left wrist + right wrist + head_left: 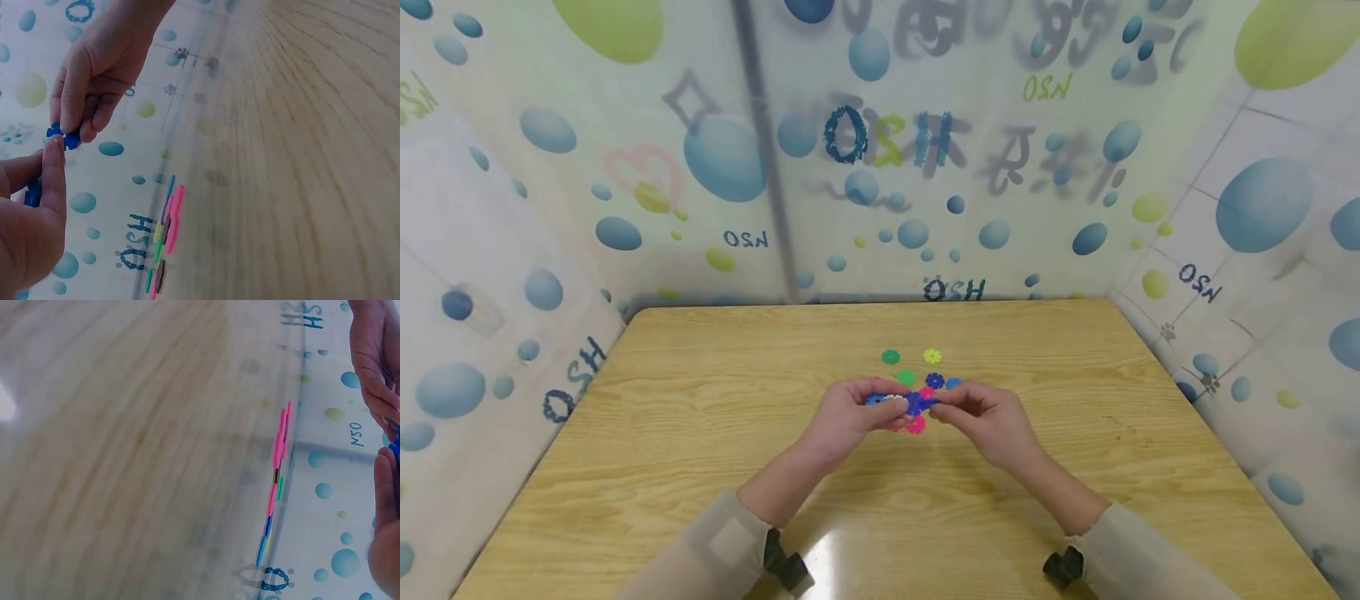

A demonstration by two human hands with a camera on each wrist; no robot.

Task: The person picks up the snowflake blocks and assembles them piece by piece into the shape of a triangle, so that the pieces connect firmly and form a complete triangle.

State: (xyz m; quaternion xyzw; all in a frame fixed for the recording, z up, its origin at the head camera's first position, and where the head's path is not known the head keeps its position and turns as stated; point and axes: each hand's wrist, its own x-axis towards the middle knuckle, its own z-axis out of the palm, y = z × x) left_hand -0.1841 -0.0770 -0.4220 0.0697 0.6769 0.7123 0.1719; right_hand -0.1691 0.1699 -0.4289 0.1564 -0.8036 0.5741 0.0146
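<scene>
Both hands meet above the middle of the table. My left hand [838, 421] pinches a small joined group of blue notched plastic discs [913, 405], the snowflake building kind, between thumb and fingers; part of it is hidden by the fingers. At its right end my right hand [1000, 423] pinches a dark blue disc [931, 402] by thumb and fingertips. In the left wrist view, this blue disc [72, 137] lies right at the left fingertips [54, 147]. Another blue piece [33, 192] shows within the left hand.
Loose discs lie flat on the wooden table [700, 400] behind and below the hands: a green disc [891, 357], a yellow disc [932, 356], a light green disc [906, 377], a dark blue loose disc [935, 380] and pink discs [916, 425]. A patterned curtain [880, 225] stands behind the table.
</scene>
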